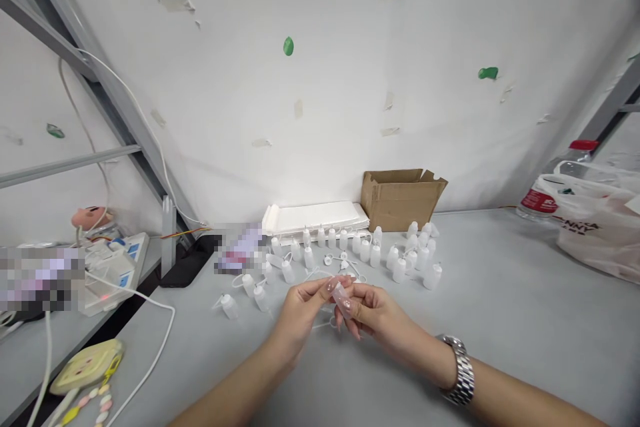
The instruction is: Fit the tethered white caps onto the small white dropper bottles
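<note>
Between my two hands, above the grey table (pixel 500 327), is a small translucent white squeeze bottle (pixel 342 301), held at a tilt. My left hand (pixel 304 303) is closed, with thumb and fingertips pinching its upper end. My right hand (pixel 376 312), below a wrist with a metal watch, has its thumb and fingers closed round the lower part. Fingers hide some of the bottle. Just beyond my hands lie loose white caps (pixel 343 256) with thin looped straps. Several similar bottles (pixel 309 258) stand in a loose arc behind them, some with straps hanging from their tops.
An open cardboard box (pixel 400 200) and a stack of flat white packaging (pixel 320 215) stand against the wall. To the right are a plastic bag (pixel 600 233) and a red-labelled bottle (pixel 537 203). A white cable (pixel 170 333), a power strip (pixel 133 260) and a pale yellow device (pixel 87 365) lie left.
</note>
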